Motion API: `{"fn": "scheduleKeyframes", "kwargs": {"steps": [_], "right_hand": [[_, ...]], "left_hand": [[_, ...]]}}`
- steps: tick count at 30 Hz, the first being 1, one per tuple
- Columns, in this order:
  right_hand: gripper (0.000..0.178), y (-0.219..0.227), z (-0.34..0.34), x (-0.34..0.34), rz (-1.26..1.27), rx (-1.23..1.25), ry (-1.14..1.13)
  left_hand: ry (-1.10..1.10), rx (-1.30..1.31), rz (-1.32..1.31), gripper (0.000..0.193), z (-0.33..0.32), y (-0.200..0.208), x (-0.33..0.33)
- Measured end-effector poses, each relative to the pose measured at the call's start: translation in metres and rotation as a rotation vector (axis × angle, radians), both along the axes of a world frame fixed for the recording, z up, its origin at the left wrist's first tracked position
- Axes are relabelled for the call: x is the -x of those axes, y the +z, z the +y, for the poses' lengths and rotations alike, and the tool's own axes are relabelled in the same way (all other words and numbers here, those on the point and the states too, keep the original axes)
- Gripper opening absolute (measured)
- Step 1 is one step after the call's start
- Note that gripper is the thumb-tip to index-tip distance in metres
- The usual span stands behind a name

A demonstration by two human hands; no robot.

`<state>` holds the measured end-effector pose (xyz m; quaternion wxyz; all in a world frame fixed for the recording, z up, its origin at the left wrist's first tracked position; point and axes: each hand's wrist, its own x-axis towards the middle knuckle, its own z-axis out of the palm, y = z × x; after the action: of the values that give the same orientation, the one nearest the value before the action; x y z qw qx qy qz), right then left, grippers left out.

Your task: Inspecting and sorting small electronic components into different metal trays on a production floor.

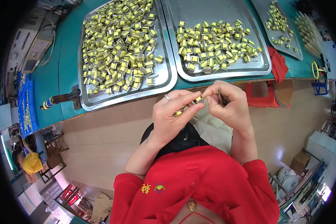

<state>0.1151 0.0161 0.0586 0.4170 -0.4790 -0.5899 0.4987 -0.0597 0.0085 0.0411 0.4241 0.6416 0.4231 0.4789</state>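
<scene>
My left hand (167,117), a ring on one finger, is closed on a small yellow-taped transformer (198,99), pinched between thumb and fingertips. A second yellow transformer (179,112) shows lower down among the same fingers. My right hand (231,106) is closed beside it, with its thumb and forefinger touching the pinched transformer's edge. In the right fist sits a slim dark tool (223,98), mostly hidden, so its kind does not show. Both hands are held just before the table's front edge.
Ahead, a metal tray (167,80) is heaped with yellow transformers. Beside it, another tray (263,71) holds more, and a third tray (295,54) stands far right. A dark clamp-like fixture (65,98) juts from the left edge. Red cloth (278,65) hangs by the right edge. A person in yellow (31,163) sits far left.
</scene>
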Motion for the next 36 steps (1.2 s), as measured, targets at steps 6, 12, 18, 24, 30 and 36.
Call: {"fn": "scheduleKeyframes", "kwargs": {"steps": [6,12,18,24,30,36], "right_hand": [[0.005,-0.001,0.003,-0.017,-0.201,-0.126,-0.160],[0.003,-0.006,0.001,-0.018,-0.157,-0.137,-0.217],[0.012,0.004,-0.006,-0.001,-0.284,-0.269,-0.203],[0.017,0.008,-0.015,0.005,-0.556,-0.501,-0.130],[0.018,0.008,-0.017,0.007,-0.596,-0.552,-0.130],[0.019,0.005,-0.016,0.008,-0.632,-0.594,-0.155]], "left_hand": [[0.037,0.054,-0.020,0.024,0.003,0.006,0.009],[0.010,0.240,-0.186,0.024,0.002,0.002,0.009],[0.009,0.588,-0.494,0.024,-0.002,0.000,0.005],[0.114,0.299,-0.219,0.024,-0.006,-0.003,0.001],[0.124,0.177,-0.134,0.026,-0.005,-0.002,0.001],[0.132,0.133,-0.124,0.025,-0.005,-0.002,-0.001]]}}
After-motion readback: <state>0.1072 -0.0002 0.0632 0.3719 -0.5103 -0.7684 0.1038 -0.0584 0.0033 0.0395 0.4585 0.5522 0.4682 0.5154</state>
